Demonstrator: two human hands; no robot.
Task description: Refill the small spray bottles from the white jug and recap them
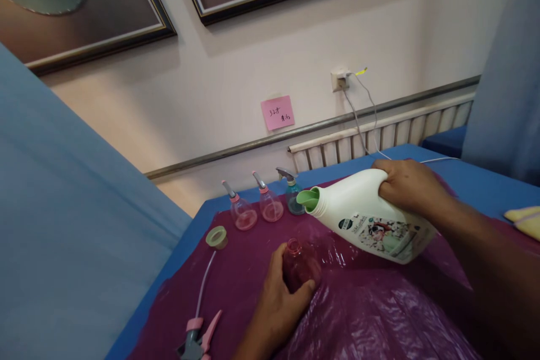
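Note:
My left hand (282,298) is wrapped round a clear pink spray bottle (302,265) with its top off, upright on the purple plastic sheet. In my right hand (407,183) is the handle of a white detergent jug (358,208), tilted so that its green spout (310,199) points left, above and apart from the bottle's neck. No stream of liquid shows at the spout. A pink and grey trigger sprayer head (197,337) with its dip tube lies left of my left hand. Beyond it sits a pale green cap (216,237).
Two pink spray bottles (243,214) and a blue one (294,197) stand along the back. The purple sheet (177,304) covers much of the blue table (493,183). A blue curtain (63,208) hangs at left; a yellow cloth (525,222) lies at right. Cords run from a wall socket (340,81).

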